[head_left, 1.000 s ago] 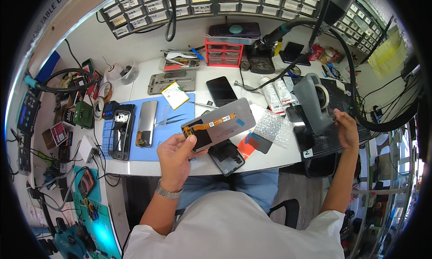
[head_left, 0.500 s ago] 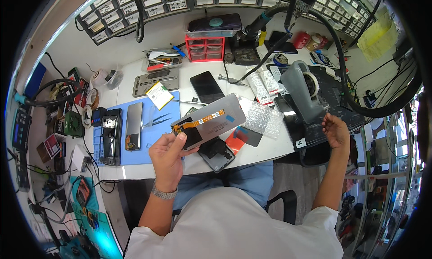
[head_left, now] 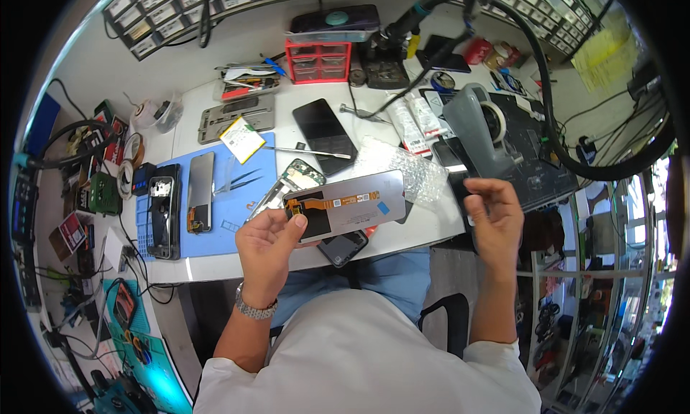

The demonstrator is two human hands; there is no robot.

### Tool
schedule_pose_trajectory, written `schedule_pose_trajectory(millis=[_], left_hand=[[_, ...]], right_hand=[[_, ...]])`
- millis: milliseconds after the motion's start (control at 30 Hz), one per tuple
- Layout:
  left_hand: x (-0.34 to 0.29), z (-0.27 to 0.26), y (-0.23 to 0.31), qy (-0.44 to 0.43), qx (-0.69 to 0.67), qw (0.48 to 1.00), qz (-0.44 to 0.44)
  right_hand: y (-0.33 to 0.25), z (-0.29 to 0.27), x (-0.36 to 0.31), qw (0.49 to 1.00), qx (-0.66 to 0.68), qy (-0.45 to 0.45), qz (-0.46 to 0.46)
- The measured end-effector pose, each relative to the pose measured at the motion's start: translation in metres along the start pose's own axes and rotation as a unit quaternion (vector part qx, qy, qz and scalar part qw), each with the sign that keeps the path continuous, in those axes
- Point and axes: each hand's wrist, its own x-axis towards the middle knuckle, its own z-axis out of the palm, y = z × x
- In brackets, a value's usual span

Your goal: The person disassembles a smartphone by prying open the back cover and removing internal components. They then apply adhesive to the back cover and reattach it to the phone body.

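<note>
My left hand (head_left: 267,250) holds a phone screen (head_left: 359,210) by its left end, thumb on top. Its grey back faces up, with an orange flex cable, a black patch and a blue tab. My right hand (head_left: 497,223) hovers to the right of the screen, fingers curled and thumb apart; I make out nothing in them. Beyond it stands a grey tape dispenser (head_left: 471,126) with a roll of tape (head_left: 494,121). Partly hidden beneath the screen are a dark phone housing (head_left: 343,249) and an opened phone with its board exposed (head_left: 302,173).
On the blue mat (head_left: 237,231) lie another screen (head_left: 200,191), tweezers (head_left: 243,180) and an open black phone frame (head_left: 164,211). A yellow-edged battery (head_left: 242,139), black phone (head_left: 323,135), bubble wrap (head_left: 410,171) and red drawer box (head_left: 318,62) stand farther back. A thick black hose (head_left: 550,119) arches at right.
My right hand has moved left, away from the tape dispenser toward the screen, and its fingers have spread. The screen has come slightly lower and more level in my left hand.
</note>
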Motion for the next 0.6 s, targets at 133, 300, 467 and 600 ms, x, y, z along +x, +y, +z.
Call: schedule_pose_trajectory(millis=[133,300,467,600], left_hand=[[-0.007,0.022,-0.004,-0.011,0.003,0.999,-0.032],[-0.009,0.017,0.003,-0.015,-0.036,0.997,-0.074],[-0.011,0.007,-0.002,-0.009,-0.109,0.99,-0.09],[-0.01,0.004,-0.01,0.037,-0.056,0.997,-0.037]], right_hand=[[-0.036,0.059,-0.018,0.99,-0.023,-0.124,-0.063],[-0.044,0.095,-0.02,0.965,0.113,-0.183,0.149],[-0.038,0.109,-0.027,0.964,0.18,-0.153,0.12],[-0.035,0.117,-0.034,0.985,0.115,-0.125,0.014]])
